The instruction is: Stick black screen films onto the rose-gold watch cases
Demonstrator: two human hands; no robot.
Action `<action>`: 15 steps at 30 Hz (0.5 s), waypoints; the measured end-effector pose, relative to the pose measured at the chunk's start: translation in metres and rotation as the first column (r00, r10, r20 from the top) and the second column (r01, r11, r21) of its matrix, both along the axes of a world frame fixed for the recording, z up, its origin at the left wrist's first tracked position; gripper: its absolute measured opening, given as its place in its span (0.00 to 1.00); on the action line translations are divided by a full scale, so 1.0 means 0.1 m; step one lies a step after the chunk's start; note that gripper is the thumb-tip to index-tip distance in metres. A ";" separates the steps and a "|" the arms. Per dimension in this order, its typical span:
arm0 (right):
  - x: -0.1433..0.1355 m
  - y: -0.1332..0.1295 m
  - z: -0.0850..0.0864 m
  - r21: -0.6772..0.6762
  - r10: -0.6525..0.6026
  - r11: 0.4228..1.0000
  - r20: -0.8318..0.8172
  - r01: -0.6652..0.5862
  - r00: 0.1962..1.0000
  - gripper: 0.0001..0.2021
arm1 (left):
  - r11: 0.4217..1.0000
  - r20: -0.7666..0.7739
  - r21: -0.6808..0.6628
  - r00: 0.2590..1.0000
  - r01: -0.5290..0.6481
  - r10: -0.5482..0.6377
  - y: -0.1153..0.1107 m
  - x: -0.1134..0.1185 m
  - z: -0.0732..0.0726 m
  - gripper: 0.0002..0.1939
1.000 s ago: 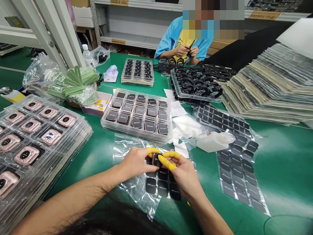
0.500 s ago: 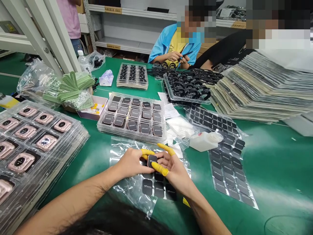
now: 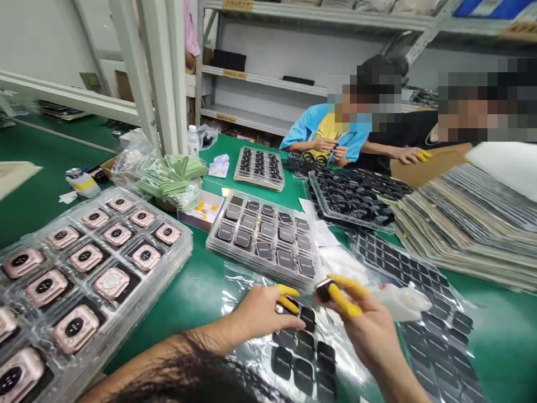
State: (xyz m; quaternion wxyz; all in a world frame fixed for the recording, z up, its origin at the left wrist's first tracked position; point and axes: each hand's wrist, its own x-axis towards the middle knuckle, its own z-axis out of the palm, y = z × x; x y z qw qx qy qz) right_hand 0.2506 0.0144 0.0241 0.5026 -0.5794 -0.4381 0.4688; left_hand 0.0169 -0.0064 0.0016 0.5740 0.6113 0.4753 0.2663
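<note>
My right hand (image 3: 364, 313), with yellow finger covers, pinches a small square watch face (image 3: 325, 290) just off the right edge of a clear tray (image 3: 213, 246) of dark square watch faces. My left hand (image 3: 264, 310), also with yellow covers, is over a clear sheet (image 3: 251, 358) of black square stickers (image 3: 302, 375). Its fingers are curled together, and what they hold, if anything, is mostly hidden. The two hands are apart.
Stacked trays of pink watch bodies (image 3: 75, 327) fill the left side. Green straps (image 3: 176, 179) lie behind them. At the right are a white bottle (image 3: 405, 302), more sticker sheets (image 3: 440, 336) and a tall stack of sheets (image 3: 470, 224). Two people sit across the table.
The view has swung left and up. My right hand has moved away from my left, carrying the watch face toward the tray. The person in black now shows a hand on a brown board.
</note>
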 end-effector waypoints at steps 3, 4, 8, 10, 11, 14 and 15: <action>-0.45 0.72 0.32 0.114 0.012 0.993 0.121 -0.026 0.993 0.32 | 0.999 -0.018 0.032 1.000 -0.008 0.009 0.00 0.04 -0.04 0.31; -0.70 1.00 0.41 0.140 0.072 0.985 0.202 -0.101 0.977 0.29 | 0.999 -0.030 0.050 1.000 0.000 0.001 0.00 0.05 -0.04 0.30; -1.77 1.94 0.58 0.093 0.197 0.951 0.555 -0.295 0.808 0.16 | 0.998 0.013 0.033 0.998 0.056 -0.056 0.01 0.06 -0.03 0.30; -2.14 2.22 0.57 0.079 0.203 0.944 0.627 -0.320 0.752 0.10 | 0.998 0.024 0.009 0.997 0.067 -0.067 0.02 0.05 -0.01 0.29; -2.24 2.31 0.56 0.081 0.193 0.943 0.658 -0.323 0.728 0.07 | 0.998 0.021 0.000 0.997 0.069 -0.069 0.02 0.05 0.00 0.29; -2.20 2.33 0.55 0.114 0.119 0.950 0.729 -0.290 0.674 0.06 | 0.997 0.006 -0.003 0.997 0.071 -0.071 0.03 0.04 0.02 0.30; -2.07 2.28 0.56 0.126 0.085 0.956 0.743 -0.263 0.664 0.10 | 0.998 0.000 0.006 0.998 0.069 -0.069 0.03 0.03 0.03 0.30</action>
